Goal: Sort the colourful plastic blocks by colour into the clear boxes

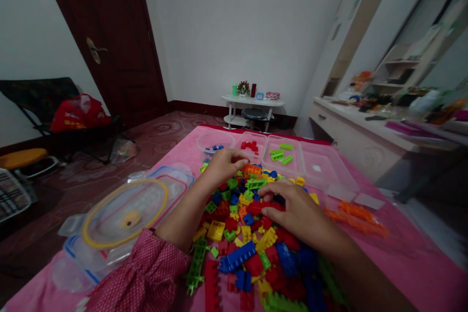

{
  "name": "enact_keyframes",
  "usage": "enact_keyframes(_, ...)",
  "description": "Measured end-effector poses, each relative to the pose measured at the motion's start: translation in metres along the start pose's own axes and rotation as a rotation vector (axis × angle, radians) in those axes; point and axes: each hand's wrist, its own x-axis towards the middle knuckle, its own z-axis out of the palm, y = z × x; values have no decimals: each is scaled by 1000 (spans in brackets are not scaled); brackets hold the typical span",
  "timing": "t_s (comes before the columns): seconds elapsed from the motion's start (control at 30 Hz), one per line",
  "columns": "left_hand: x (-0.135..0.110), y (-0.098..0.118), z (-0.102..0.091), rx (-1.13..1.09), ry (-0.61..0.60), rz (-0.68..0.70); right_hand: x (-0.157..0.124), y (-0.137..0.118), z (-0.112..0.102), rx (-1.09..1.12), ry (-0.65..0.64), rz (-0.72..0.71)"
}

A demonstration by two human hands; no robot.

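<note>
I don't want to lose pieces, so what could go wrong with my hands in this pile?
The block pile reaches the pink cloth's near edge; a sweep of your right hand might knock pieces off. Stacked lids sit at the left edge by your left forearm and could get nudged over.

Just me here, wearing a reddish-pink top with tiny white dots all over it. Only the left sleeve [146, 273] is showing in frame. Its cuff is sitting bunched up well short of the wrist, so the forearm is going bare down to my left hand [224, 163]. My right hand [296, 209] and forearm are showing bare too, right to the frame edge.
</note>
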Motion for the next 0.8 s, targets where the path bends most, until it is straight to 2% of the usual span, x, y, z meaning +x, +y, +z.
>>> enact_keyframes(0.1, -2, 2, -1, 156, -49, 30, 1, 6, -10, -22, 30, 35)
enact_keyframes(0.2, -6, 2, -14, 383, -18, -60, 1, 13, -21, -12, 98, 41)
enact_keyframes(0.3, -12, 0, -31, 526, -123, -149, 0, 22, -32, -8, 132, 37)
enact_keyframes(0.4, -18, 0, -38, 564, -255, -190, -3, 28, -40, -43, 86, 24)
enact_keyframes(0.47, -20, 1, -37, 586, -284, -202, -6, 28, -43, -76, 23, -3)
enact_keyframes(0.63, -22, 6, -30, 662, -320, -173, -13, 22, -34, -85, -147, -157)
enact_keyframes(0.7, -21, 8, -29, 614, -273, -165, -15, 20, -26, -85, -164, -207)
enact_keyframes(0.8, -18, 9, -29, 450, -180, -147, -16, 18, -14, -121, -173, -201)
